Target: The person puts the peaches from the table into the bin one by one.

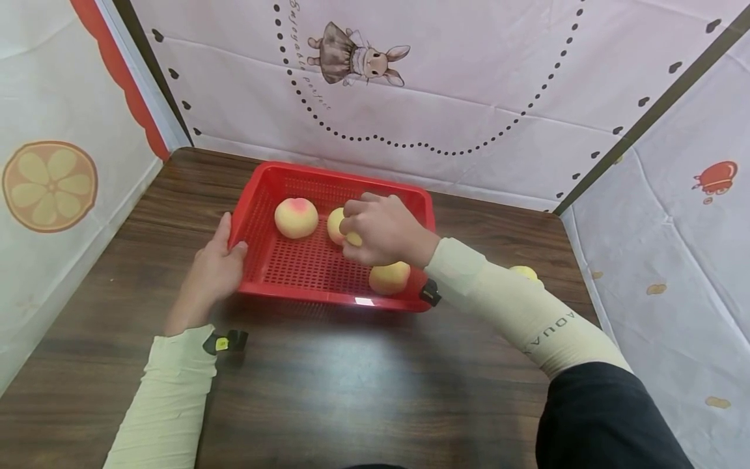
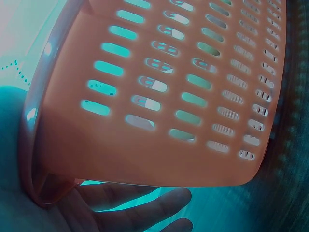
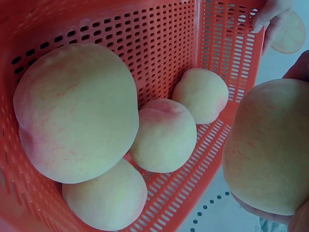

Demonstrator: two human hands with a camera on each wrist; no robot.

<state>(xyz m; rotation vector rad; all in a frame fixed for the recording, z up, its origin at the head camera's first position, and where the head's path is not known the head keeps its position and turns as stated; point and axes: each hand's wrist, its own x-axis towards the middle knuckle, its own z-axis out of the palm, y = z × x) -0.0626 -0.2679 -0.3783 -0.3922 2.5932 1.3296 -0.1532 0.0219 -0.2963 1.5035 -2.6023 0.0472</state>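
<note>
A red perforated plastic basket (image 1: 310, 295) sits on the table with several yellow-pink peaches inside. My left hand (image 1: 215, 268) holds its left rim, the thumb over the edge; in the left wrist view the other fingers (image 2: 145, 208) extend along the outside wall. Over the basket's right half, my right hand (image 1: 383, 228) grips a peach (image 3: 270, 150), mostly covered by the fingers in the head view. One peach (image 1: 296, 218) lies at the left of the basket, another (image 1: 334, 226) partly behind my right hand, and a third (image 1: 389, 278) near the front right corner.
Beyond my right forearm, a yellow round thing (image 1: 524, 272) shows on the dark wood table (image 1: 351, 384), mostly hidden by the sleeve. Printed white sheets (image 1: 469, 78) stand along the back and both sides, close behind the basket.
</note>
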